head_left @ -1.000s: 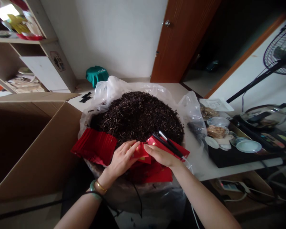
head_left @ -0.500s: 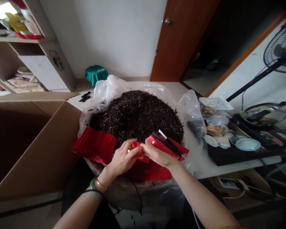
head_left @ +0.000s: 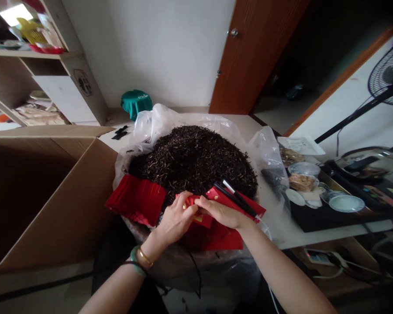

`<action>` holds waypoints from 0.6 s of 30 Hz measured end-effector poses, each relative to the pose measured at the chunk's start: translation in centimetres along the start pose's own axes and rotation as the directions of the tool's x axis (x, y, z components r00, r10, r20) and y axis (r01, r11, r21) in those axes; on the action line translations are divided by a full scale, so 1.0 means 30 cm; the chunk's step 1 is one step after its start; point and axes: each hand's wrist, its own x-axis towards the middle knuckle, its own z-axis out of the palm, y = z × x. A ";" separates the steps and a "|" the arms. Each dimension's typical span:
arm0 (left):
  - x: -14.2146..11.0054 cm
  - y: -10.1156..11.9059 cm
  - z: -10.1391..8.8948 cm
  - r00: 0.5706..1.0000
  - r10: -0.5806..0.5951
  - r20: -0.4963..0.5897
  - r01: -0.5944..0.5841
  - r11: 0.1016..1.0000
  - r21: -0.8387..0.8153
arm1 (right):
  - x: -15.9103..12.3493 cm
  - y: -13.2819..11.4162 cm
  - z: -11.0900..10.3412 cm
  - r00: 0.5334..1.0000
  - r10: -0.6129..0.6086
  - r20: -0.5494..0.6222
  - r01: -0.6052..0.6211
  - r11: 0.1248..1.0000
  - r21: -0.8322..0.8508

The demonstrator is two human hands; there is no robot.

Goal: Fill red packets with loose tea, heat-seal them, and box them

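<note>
Both hands meet over a small red packet at the near edge of a heap of dark dried leaves. My left hand is closed round its left part, fingers bent. From the other side my right hand presses on the packet, its fingers held together and partly hiding it. A stack of flat red packets lies left of my left hand. More red packaging is beneath the hands. Beyond my right hand, black stick-like tools, one white-tipped, rest on red packaging.
A clear plastic bag surrounds the leaves. At left stands an open cardboard box. The table at right bears a dark mat, several small dishes and a glass-lidded appliance. A fan stands behind.
The whole view has shifted slightly, so things sit a little further right. Both hands stay on the red packet, with the right hand's fingers lying a bit flatter over it.
</note>
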 end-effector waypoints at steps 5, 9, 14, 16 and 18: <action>-0.001 -0.026 -0.012 0.989 -0.148 0.008 0.148 0.989 -0.014 | 0.001 -0.060 -0.115 1.000 0.004 0.010 -0.004 1.000 -0.013; 0.005 -0.038 -0.023 0.975 -0.224 0.010 0.224 0.974 -0.036 | 0.148 -0.013 -0.243 0.915 -0.026 -0.403 -0.093 0.957 -0.273; 0.017 -0.035 -0.041 0.974 -0.224 0.014 0.225 0.974 -0.030 | 0.385 0.051 -0.258 0.942 0.048 -0.332 -0.286 0.633 -0.719; 0.018 -0.037 -0.047 0.976 -0.216 0.012 0.216 0.976 -0.019 | 0.440 0.057 -0.231 0.952 0.114 -0.283 -0.293 0.599 -0.745; 0.019 -0.041 -0.053 0.976 -0.216 0.009 0.216 0.976 -0.007 | 0.471 0.057 -0.206 0.951 0.193 -0.240 -0.307 0.560 -0.770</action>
